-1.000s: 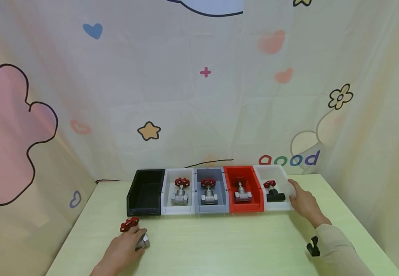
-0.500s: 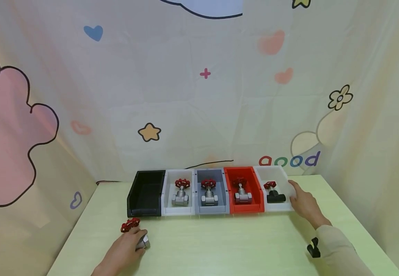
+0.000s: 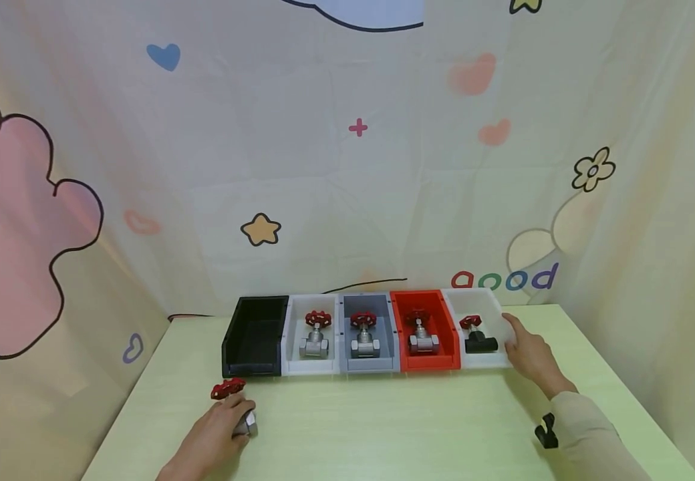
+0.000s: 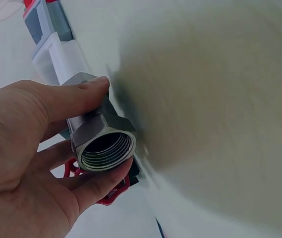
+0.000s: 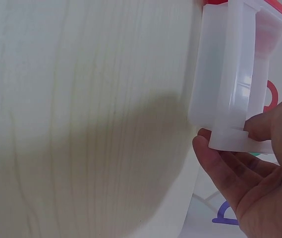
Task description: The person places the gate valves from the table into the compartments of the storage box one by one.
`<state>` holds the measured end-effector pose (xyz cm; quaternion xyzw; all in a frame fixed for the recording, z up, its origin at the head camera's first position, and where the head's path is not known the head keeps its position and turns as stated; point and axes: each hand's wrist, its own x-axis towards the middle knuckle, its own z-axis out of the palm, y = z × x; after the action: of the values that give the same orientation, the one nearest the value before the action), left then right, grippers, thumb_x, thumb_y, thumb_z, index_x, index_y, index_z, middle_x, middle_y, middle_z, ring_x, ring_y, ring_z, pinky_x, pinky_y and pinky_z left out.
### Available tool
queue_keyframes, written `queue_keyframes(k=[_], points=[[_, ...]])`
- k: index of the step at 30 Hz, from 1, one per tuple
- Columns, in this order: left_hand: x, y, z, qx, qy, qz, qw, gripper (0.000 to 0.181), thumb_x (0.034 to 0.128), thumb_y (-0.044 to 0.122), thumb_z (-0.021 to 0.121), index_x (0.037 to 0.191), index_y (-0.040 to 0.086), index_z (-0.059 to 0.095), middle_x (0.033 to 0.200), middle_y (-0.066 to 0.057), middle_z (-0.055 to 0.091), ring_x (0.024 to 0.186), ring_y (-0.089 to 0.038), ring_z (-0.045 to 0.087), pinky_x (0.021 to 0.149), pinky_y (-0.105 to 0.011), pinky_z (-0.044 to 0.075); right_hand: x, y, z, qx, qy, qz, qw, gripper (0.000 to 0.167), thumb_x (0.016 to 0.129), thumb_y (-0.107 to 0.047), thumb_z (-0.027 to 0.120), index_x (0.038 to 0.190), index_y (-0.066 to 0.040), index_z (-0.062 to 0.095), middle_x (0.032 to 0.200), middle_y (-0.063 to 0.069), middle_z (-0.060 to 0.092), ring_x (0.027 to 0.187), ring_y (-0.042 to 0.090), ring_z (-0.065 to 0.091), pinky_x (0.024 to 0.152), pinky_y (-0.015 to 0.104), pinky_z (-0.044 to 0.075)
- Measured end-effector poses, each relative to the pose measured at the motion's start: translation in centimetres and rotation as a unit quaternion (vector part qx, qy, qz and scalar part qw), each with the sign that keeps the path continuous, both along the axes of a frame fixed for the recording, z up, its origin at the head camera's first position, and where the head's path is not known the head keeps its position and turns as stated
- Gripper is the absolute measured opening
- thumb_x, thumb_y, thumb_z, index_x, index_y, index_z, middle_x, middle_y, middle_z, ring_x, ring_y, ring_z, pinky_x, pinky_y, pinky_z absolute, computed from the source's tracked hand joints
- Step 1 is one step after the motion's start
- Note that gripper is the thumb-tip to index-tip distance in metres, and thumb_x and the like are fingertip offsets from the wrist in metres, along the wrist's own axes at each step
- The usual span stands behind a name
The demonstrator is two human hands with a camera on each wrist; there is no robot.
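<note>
My left hand (image 3: 212, 431) grips a metal gate valve (image 4: 101, 131) by its hexagonal body, in front of the black bin (image 3: 251, 369). The valve's red handwheel (image 3: 228, 388) points away from me, and its threaded opening faces the left wrist camera. At the row's right end, my right hand (image 3: 532, 351) pinches the side wall of the white bin (image 5: 237, 74), thumb inside and fingers outside. That bin holds a black valve (image 3: 480, 343) with a red handwheel. Metal valves stand in the other white bin (image 3: 309, 367), the grey-blue bin (image 3: 370, 364) and the red bin (image 3: 430, 362).
The bins form one joined row near the back of the pale wooden table (image 3: 383, 427). Behind them hangs a printed curtain (image 3: 347, 200). A small black object (image 3: 546, 431) is at the right sleeve's wrist.
Over the last half second my left hand and the valve have shifted very slightly, the valve's body tilting a little. My right hand stays on the white bin.
</note>
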<state>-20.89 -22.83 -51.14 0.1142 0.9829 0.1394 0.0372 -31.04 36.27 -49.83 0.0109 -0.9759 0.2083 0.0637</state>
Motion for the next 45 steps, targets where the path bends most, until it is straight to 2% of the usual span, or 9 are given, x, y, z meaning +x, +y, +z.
queue_keyframes(k=[3, 9, 18, 25, 34, 40, 45], points=[[0.2, 0.0, 0.2, 0.003, 0.013, -0.005, 0.9999, 0.047, 0.0755, 0.011, 0.082, 0.120, 0.008, 0.065, 0.129, -0.011, 0.060, 0.107, -0.029, 0.061, 0.095, -0.052, 0.052, 0.0, 0.0, -0.1, 0.000, 0.002, 0.000, 1.0000, 0.058, 0.095, -0.008, 0.053, 0.147, -0.003, 0.028, 0.115, 0.042, 0.058, 0.073, 0.033, 0.059, 0.059, 0.042, 0.049], [0.3, -0.3, 0.8, 0.007, 0.070, -0.023, 0.9972, 0.046, 0.0741, 0.002, 0.077, 0.119, 0.010, 0.067, 0.120, -0.001, 0.062, 0.100, -0.024, 0.062, 0.091, -0.044, 0.053, -0.1, 0.1, -0.3, 0.009, 0.014, 0.006, 0.9998, 0.058, 0.094, -0.008, 0.053, 0.146, -0.002, 0.028, 0.109, 0.041, 0.060, 0.071, 0.034, 0.061, 0.058, 0.044, 0.049], [-0.1, -0.7, 2.6, -0.004, 0.123, -0.050, 0.9911, 0.048, 0.0732, 0.002, 0.082, 0.119, 0.011, 0.067, 0.118, 0.000, 0.062, 0.095, -0.023, 0.062, 0.087, -0.042, 0.055, -0.1, 0.0, 0.0, 0.008, 0.009, 0.005, 0.9999, 0.058, 0.095, -0.008, 0.053, 0.147, -0.002, 0.028, 0.110, 0.042, 0.060, 0.070, 0.033, 0.060, 0.057, 0.041, 0.047], [-0.9, -0.7, 4.6, -0.011, 0.114, -0.060, 0.9916, 0.049, 0.0753, 0.004, 0.081, 0.122, 0.010, 0.066, 0.124, -0.003, 0.062, 0.099, -0.025, 0.062, 0.087, -0.041, 0.055, -0.1, 0.0, 0.0, 0.005, 0.008, 0.005, 0.9999, 0.058, 0.095, -0.008, 0.052, 0.147, -0.003, 0.028, 0.108, 0.042, 0.060, 0.068, 0.031, 0.059, 0.056, 0.039, 0.046], [-2.7, -0.5, 6.8, -0.008, 0.125, -0.094, 0.9877, 0.050, 0.0787, 0.001, 0.078, 0.126, 0.007, 0.062, 0.131, -0.010, 0.059, 0.108, -0.034, 0.061, 0.092, -0.048, 0.054, 0.0, 0.1, -0.1, 0.001, 0.019, 0.009, 0.9998, 0.057, 0.094, -0.008, 0.051, 0.146, -0.002, 0.029, 0.101, 0.041, 0.062, 0.064, 0.029, 0.055, 0.053, 0.038, 0.044], [-3.9, -0.3, 7.5, -0.008, 0.120, -0.102, 0.9875, 0.050, 0.0797, -0.001, 0.076, 0.127, 0.006, 0.062, 0.133, -0.012, 0.058, 0.112, -0.036, 0.059, 0.095, -0.049, 0.052, 0.0, 0.1, -0.2, -0.001, 0.024, 0.013, 0.9996, 0.057, 0.094, -0.007, 0.051, 0.146, -0.002, 0.029, 0.098, 0.041, 0.062, 0.062, 0.028, 0.054, 0.052, 0.037, 0.042], [-5.0, -0.3, 7.8, -0.008, 0.136, -0.114, 0.9841, 0.046, 0.0789, -0.005, 0.074, 0.123, 0.007, 0.064, 0.129, -0.010, 0.059, 0.109, -0.033, 0.060, 0.093, -0.046, 0.053, -0.1, 0.1, -0.3, 0.001, 0.031, 0.009, 0.9995, 0.057, 0.093, -0.007, 0.052, 0.145, -0.003, 0.030, 0.101, 0.042, 0.061, 0.064, 0.030, 0.057, 0.053, 0.039, 0.044]])
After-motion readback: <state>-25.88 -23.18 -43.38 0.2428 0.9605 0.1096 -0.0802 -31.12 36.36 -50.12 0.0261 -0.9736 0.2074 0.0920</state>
